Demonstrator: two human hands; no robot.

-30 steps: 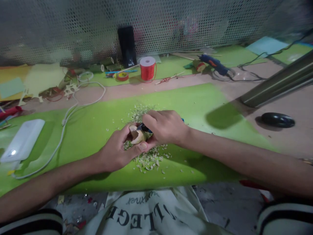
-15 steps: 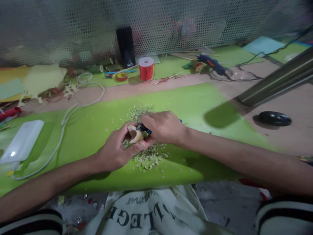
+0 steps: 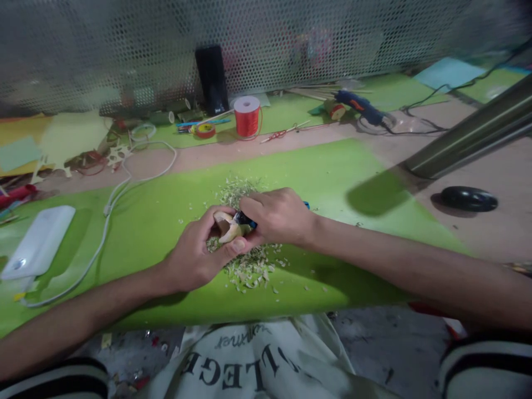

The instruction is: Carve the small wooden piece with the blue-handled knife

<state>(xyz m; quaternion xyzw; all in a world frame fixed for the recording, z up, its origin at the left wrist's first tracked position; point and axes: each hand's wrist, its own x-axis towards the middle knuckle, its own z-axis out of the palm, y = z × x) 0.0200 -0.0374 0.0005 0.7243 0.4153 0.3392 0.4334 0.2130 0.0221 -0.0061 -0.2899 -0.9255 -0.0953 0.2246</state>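
My left hand [image 3: 199,252] is wrapped round a pale, hollow piece of bamboo [image 3: 228,230], its cut, notched mouth turned toward the left. In my right hand [image 3: 282,216] is a knife with a black and blue handle [image 3: 246,220]; its blue end pokes out behind the fist. The knife's front meets the right side of the bamboo piece, but I cannot make out the blade. Both hands touch above a heap of pale shavings [image 3: 253,271] on the green mat [image 3: 174,205].
A white power bank [image 3: 39,241] with a cable lies at left. Along the back are a red thread spool [image 3: 247,117], a tape roll [image 3: 205,130], a leaning phone [image 3: 212,80] and a glue gun [image 3: 361,106]. A metal post [image 3: 469,130] and black mouse [image 3: 469,199] are at right.
The hands stay almost in place, with the knife still against the bamboo piece. The view has shifted very slightly.
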